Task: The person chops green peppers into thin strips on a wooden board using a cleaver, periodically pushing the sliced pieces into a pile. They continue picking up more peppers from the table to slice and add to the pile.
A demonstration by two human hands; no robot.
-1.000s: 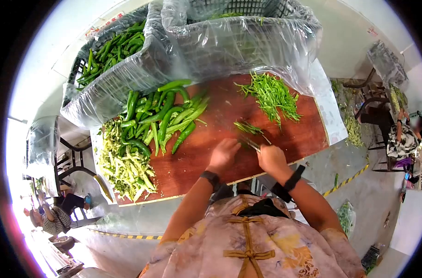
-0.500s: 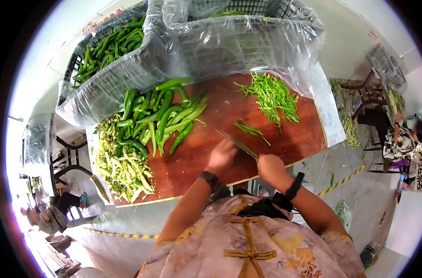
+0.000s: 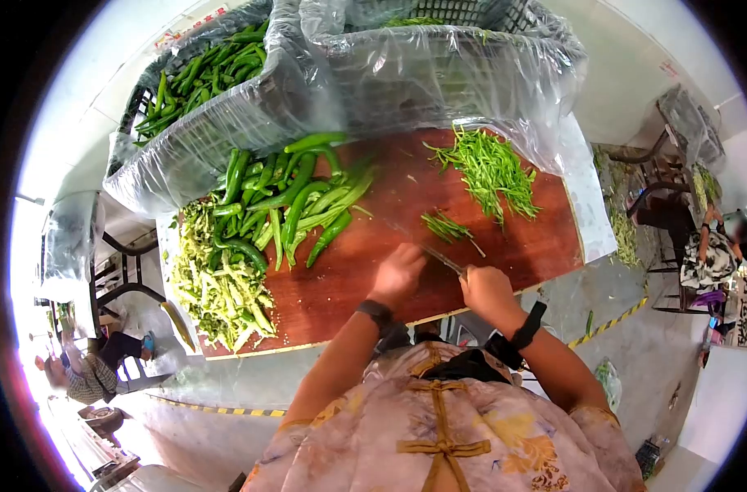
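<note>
Okay, your hands sit close together but not touching, at abt 6 o'clock on the red-brown board (image 3: 513,246), which lies on the table.

Your right hand (image 3: 484,289) is clamped on the handle of a knife (image 3: 443,261). Its blade is blurred and points to approx 10 o'clock, running up beside your left hand (image 3: 398,275). That hand rests knuckles-up on the board w/ fingers curled down. Can't tell if anything is gripped under it. Each wrist has a black band.

- A small bunch of strips (image 3: 447,225) lies just past the blade tip at 12 o'clock, apart from both hands.
- The big heap of shredded green (image 3: 488,168) sits further out at abt 1 o'clock, against the plastic liner.
- Whole green peppers (image 3: 291,205) are piled at 10 o'clock, well apart from your left hand.
- Pale trimmings (image 3: 213,279) spread at 9 o'clock along the board's left edge.
- Two plastic-lined crates stand beyond the board. The left crate (image 3: 226,123) is full of peppers. The right crate (image 3: 439,78) shows only a bit of green at its top.

One person (image 3: 82,377) sits at 8 o'clock on the floor side & another person (image 3: 717,246) at 3 o'clock.
</note>
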